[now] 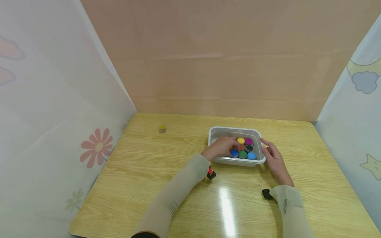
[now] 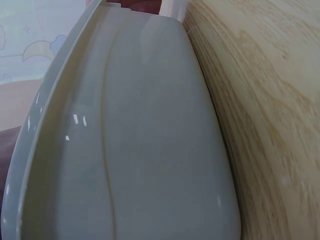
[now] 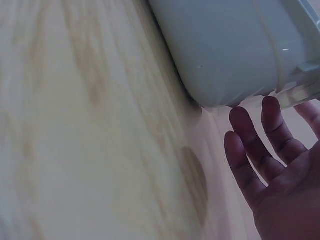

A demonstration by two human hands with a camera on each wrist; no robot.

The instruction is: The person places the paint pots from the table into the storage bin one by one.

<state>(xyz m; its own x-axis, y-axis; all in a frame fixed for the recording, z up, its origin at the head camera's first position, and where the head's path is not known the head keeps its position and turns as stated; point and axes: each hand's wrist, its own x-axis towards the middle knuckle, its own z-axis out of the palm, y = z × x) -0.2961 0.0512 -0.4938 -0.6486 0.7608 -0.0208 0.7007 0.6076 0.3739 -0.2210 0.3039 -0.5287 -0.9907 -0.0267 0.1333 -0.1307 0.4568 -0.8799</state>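
A white plastic tub (image 1: pixel 218 132) stands on the table, with several small pots in it whose tops are yellow, purple, brown, black, blue, green and light blue. My left hand (image 1: pixel 223 146) reaches over the near left rim, its fingertips bent down around a pot with an orange top (image 1: pixel 233 147), partly hidden by the fingers. At the tub's right end, my right hand (image 1: pixel 274 161) holds the rim, thumb at the top edge. In the right wrist view, the fingertips (image 3: pixel 271 102) meet the tub's outer wall. Only the outer side (image 2: pixel 155 115) of the tub fills the left wrist view.
A small pot with a yellow lid (image 1: pixel 162 128) stands apart at the back left of the wooden table (image 1: pixel 143 172). A brown paper backdrop (image 1: pixel 223 79) rises behind the table, and pale printed sheets (image 1: pixel 53 105) hang at both sides.
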